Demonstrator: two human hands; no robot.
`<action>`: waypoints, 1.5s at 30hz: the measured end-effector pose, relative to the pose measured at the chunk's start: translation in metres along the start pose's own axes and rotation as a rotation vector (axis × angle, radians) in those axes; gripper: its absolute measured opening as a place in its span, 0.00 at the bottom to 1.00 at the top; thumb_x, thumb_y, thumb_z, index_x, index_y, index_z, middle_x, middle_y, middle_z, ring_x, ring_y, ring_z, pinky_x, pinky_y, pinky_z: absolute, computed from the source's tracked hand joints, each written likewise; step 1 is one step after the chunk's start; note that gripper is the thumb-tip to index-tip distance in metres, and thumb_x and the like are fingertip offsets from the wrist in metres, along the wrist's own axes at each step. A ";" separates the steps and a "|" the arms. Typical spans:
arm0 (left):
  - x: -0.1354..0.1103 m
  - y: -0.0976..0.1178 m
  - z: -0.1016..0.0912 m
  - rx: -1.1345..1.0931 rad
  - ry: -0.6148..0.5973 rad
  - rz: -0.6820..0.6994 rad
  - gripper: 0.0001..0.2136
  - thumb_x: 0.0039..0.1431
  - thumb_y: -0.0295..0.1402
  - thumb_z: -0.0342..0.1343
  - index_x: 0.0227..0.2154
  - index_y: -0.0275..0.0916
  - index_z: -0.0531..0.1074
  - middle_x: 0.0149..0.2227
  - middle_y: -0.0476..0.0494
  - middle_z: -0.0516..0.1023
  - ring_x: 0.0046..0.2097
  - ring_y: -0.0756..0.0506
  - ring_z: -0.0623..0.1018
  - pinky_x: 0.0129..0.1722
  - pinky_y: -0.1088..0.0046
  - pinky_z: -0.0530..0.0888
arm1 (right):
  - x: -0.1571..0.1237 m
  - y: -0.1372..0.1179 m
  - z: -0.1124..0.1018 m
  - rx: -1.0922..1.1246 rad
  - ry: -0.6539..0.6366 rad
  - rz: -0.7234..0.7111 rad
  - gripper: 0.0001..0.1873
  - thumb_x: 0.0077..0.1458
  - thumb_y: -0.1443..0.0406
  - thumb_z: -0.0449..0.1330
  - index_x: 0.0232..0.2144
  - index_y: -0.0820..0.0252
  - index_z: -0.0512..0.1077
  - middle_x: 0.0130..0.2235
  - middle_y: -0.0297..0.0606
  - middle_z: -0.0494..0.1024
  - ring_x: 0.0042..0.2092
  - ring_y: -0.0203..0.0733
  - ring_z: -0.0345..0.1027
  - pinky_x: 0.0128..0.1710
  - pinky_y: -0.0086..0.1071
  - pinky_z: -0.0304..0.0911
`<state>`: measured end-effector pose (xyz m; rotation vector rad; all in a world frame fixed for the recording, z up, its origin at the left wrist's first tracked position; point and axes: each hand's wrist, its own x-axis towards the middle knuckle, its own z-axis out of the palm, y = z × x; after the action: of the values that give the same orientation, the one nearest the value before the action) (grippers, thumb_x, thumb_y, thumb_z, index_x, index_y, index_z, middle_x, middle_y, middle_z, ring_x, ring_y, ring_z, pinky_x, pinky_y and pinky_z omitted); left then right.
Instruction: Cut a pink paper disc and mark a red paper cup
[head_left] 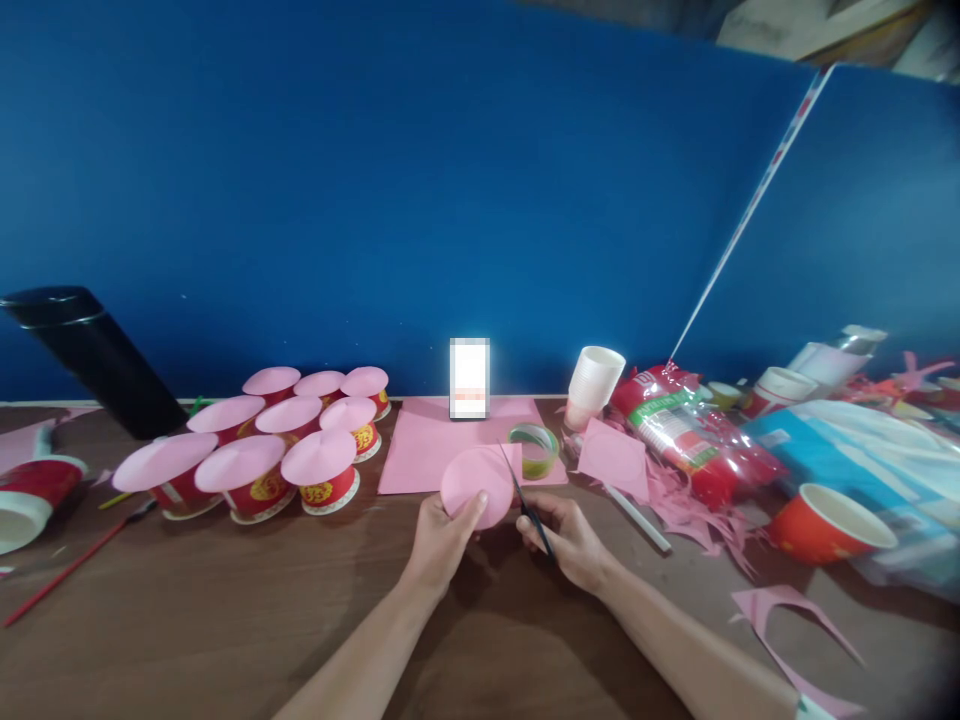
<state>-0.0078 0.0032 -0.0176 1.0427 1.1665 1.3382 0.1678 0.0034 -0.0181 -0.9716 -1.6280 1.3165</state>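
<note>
My left hand [444, 535] pinches a piece of pink paper [477, 482], its thumb on top. The paper's edge is rounded at the left and bottom, with a corner left at the upper right. In my right hand [564, 538] is a pair of dark-handled scissors [535, 522], fingers closed round the handles. The blades point up and away, at the paper's right edge. Just behind lies a roll of green tape [536, 452] on a stack of pink sheets [416, 450].
Several red paper cups topped with pink discs [244, 465] stand at left, beside a black bottle [90, 350] and a red brush [67, 575]. Stacked white cups [596, 380], pink scraps [694, 510], a red plastic package [682, 430] and an orange cup [829, 525] lie to the right.
</note>
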 end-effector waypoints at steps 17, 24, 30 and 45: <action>-0.001 0.003 0.001 -0.015 -0.007 0.002 0.13 0.43 0.38 0.60 0.21 0.31 0.72 0.17 0.49 0.68 0.19 0.54 0.63 0.19 0.79 0.63 | 0.000 -0.003 0.001 -0.002 0.007 0.004 0.20 0.51 0.55 0.59 0.40 0.66 0.71 0.21 0.30 0.63 0.23 0.30 0.53 0.22 0.24 0.52; 0.000 -0.001 -0.001 0.021 -0.007 0.018 0.13 0.43 0.39 0.61 0.19 0.31 0.72 0.16 0.49 0.68 0.20 0.53 0.64 0.19 0.78 0.62 | 0.000 -0.003 0.000 0.017 0.005 0.017 0.22 0.50 0.54 0.59 0.41 0.66 0.70 0.22 0.31 0.65 0.23 0.31 0.55 0.22 0.25 0.53; 0.000 -0.002 -0.001 -0.005 -0.035 0.010 0.14 0.43 0.41 0.60 0.23 0.31 0.74 0.19 0.47 0.71 0.22 0.51 0.67 0.22 0.77 0.64 | 0.001 -0.007 0.000 0.010 -0.010 -0.002 0.21 0.51 0.54 0.59 0.40 0.66 0.70 0.23 0.32 0.65 0.24 0.31 0.56 0.23 0.25 0.53; 0.000 -0.002 -0.002 -0.013 -0.037 0.011 0.13 0.44 0.39 0.60 0.23 0.31 0.74 0.19 0.47 0.71 0.22 0.52 0.66 0.22 0.77 0.63 | 0.000 -0.004 0.000 0.012 -0.004 0.006 0.20 0.51 0.55 0.59 0.40 0.66 0.70 0.22 0.30 0.64 0.23 0.31 0.55 0.23 0.25 0.53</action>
<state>-0.0092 0.0027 -0.0194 1.0616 1.1252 1.3281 0.1677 0.0033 -0.0145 -0.9679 -1.6193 1.3321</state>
